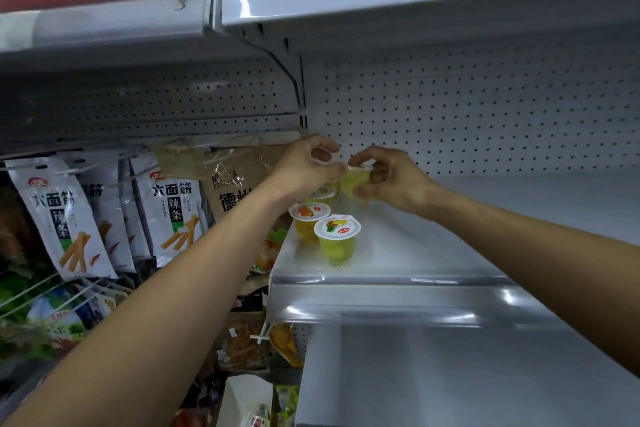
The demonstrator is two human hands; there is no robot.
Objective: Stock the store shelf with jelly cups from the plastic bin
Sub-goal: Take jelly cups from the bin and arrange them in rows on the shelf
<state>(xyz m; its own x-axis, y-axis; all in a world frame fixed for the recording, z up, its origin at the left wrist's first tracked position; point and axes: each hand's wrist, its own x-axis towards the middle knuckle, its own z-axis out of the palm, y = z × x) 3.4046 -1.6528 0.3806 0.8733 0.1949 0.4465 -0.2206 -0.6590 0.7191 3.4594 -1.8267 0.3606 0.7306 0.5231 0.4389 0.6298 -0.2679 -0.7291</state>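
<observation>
A yellow-green jelly cup (354,180) hangs above the white shelf (433,253), pinched between the fingers of my right hand (388,177). My left hand (304,166) is right beside it with curled fingers, its fingertips touching the cup's left edge. On the shelf's left end stand a green jelly cup (337,239) in front and an orange jelly cup (308,222) behind it. Further back, more cups (323,192) are partly hidden under my hands. The plastic bin is out of view.
Snack bags (62,218) hang on pegs to the left of the shelf, with a brown bag (232,187) nearest my left wrist. A white upper shelf (415,0) juts out overhead. A perforated back panel (485,107) closes the rear. Packaged goods sit lower left.
</observation>
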